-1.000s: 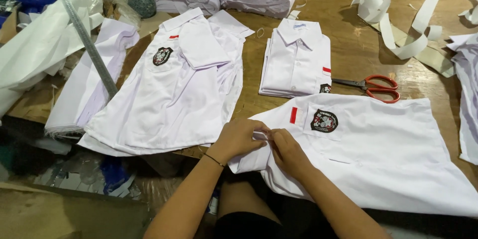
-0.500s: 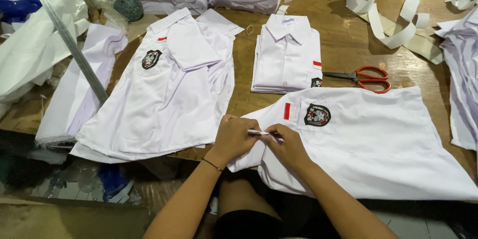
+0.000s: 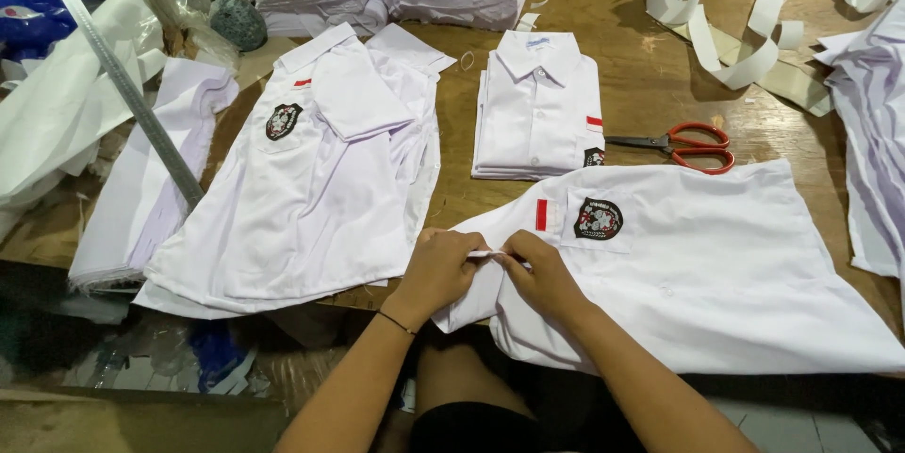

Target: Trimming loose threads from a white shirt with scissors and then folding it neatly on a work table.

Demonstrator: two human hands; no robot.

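Head view: your left hand [image 3: 441,269] and right hand [image 3: 537,274] both pinch the white shirt [image 3: 716,274], below the scissors [image 3: 683,147].

A single head-worn camera looks steeply down and forward from above the person's lap, close over the near edge of the wooden table [image 3: 650,85], the forearms entering from the bottom of the frame.

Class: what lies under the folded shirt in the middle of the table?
Under the folded shirt show the edges of more folded white cloth, then the wooden table. How many layers are stacked there, and the tabletop beneath, are covered.
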